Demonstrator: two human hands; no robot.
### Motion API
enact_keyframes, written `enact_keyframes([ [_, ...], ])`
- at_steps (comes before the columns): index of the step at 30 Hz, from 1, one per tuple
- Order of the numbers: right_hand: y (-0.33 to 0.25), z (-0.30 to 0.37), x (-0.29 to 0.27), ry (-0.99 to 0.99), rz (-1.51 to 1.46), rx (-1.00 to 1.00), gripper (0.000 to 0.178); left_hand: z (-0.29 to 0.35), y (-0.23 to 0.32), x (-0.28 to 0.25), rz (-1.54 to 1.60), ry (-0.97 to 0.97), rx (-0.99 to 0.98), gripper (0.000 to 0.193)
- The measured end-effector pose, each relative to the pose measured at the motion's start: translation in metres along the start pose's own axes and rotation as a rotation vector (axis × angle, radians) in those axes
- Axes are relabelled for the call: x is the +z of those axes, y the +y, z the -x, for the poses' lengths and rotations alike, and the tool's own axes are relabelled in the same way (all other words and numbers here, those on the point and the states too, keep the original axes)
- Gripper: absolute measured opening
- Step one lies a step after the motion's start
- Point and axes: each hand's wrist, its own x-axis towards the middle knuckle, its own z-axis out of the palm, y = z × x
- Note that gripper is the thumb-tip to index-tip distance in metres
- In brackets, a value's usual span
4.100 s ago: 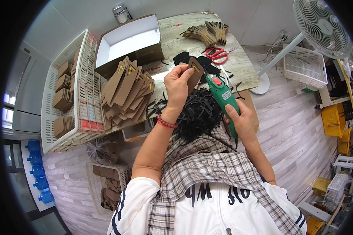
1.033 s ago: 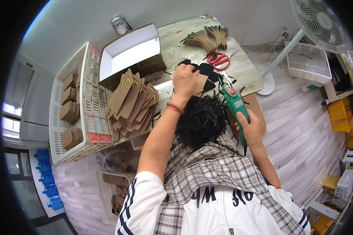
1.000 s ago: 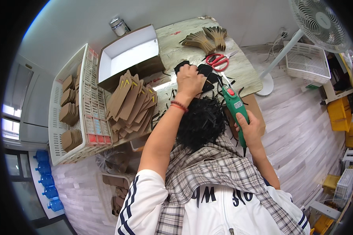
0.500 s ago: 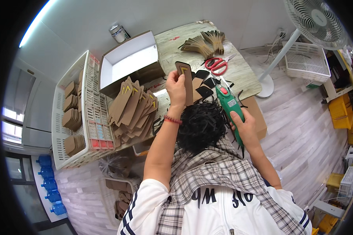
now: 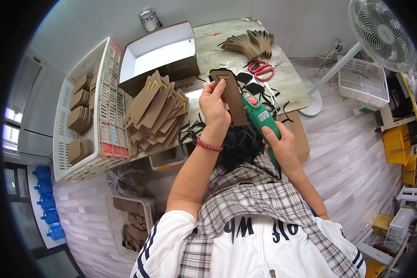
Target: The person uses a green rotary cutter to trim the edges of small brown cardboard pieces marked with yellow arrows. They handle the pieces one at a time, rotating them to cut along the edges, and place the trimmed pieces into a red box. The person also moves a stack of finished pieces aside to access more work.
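Between the fingers and thumb of my left hand (image 5: 214, 106) is a long brown piece (image 5: 234, 103) with a rounded top and a yellow chevron. Black material shows along its upper edge. My right hand (image 5: 281, 143) is wrapped round a green handheld electric cutter (image 5: 262, 116) with a red button. The cutter's head is close beside the piece's right edge; whether it touches cannot be made out. Beneath both hands lies a heap of black cut strips (image 5: 238, 147). Left of my left hand, similar brown pieces are piled in a loose stack (image 5: 155, 109) on the table.
Red-handled scissors (image 5: 261, 71) and fanned bundles of brown pieces (image 5: 242, 46) lie farther back on the table (image 5: 208, 55). An open box (image 5: 160, 50) and a white crate (image 5: 109, 99) of brown stacks stand at the left. A standing fan (image 5: 380, 34) is at right.
My right hand has brought the cutter leftward, up close to the brown piece. Black material now shows round the piece's top. The whole view has shifted slightly.
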Motion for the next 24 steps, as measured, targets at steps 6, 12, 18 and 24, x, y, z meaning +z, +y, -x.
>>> enact_keyframes([
  [6, 0.001, 0.000, -0.003, 0.009, -0.001, -0.015, 0.034, 0.010, -0.009, -0.002, -0.066, -0.016, -0.033, 0.004],
  [12, -0.005, 0.002, -0.005, 0.005, -0.022, -0.010, 0.033, 0.018, -0.013, -0.003, -0.114, -0.028, -0.076, 0.006],
  [18, -0.002, 0.000, -0.006, 0.018, -0.090, -0.013, 0.034, 0.025, -0.015, -0.009, -0.196, -0.070, -0.070, 0.007],
  [24, -0.005, 0.002, -0.012, -0.016, -0.022, -0.030, 0.035, 0.022, -0.002, -0.010, -0.280, -0.116, 0.027, 0.010],
])
